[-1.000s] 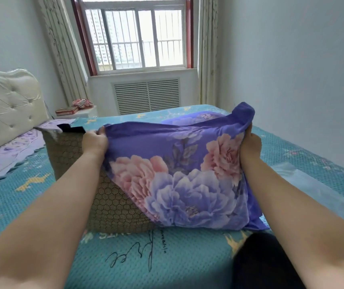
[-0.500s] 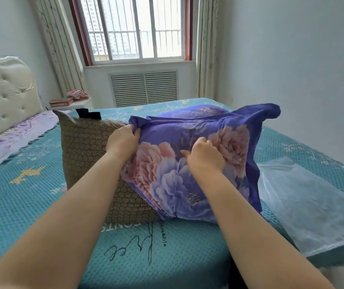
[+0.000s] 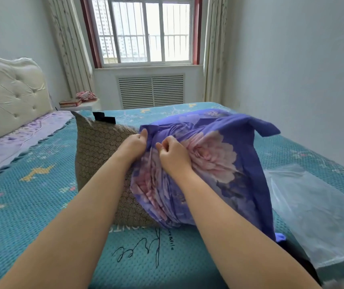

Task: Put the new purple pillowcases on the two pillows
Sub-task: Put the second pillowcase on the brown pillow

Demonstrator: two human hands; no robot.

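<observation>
A brown honeycomb-patterned pillow (image 3: 98, 147) stands on edge on the teal bed (image 3: 31, 197). A purple pillowcase with pink flowers (image 3: 213, 159) covers the pillow's right part, its cloth bunched in folds near the middle. My left hand (image 3: 133, 146) grips the pillowcase's open edge at the top. Just right of it, my right hand (image 3: 172, 155) pinches the bunched cloth. Behind the pillow a second purple floral piece (image 3: 215, 113) lies on the bed, mostly hidden.
A clear plastic bag (image 3: 313, 207) lies on the bed to the right. A white tufted headboard (image 3: 10, 97) stands at the left, with a lilac sheet (image 3: 20, 138) below it. A nightstand (image 3: 79, 104) with books sits by the window.
My right hand moved from the pillowcase's far right corner to the middle, close to my left hand. The pillowcase is now gathered into folds and its right flap hangs loose.
</observation>
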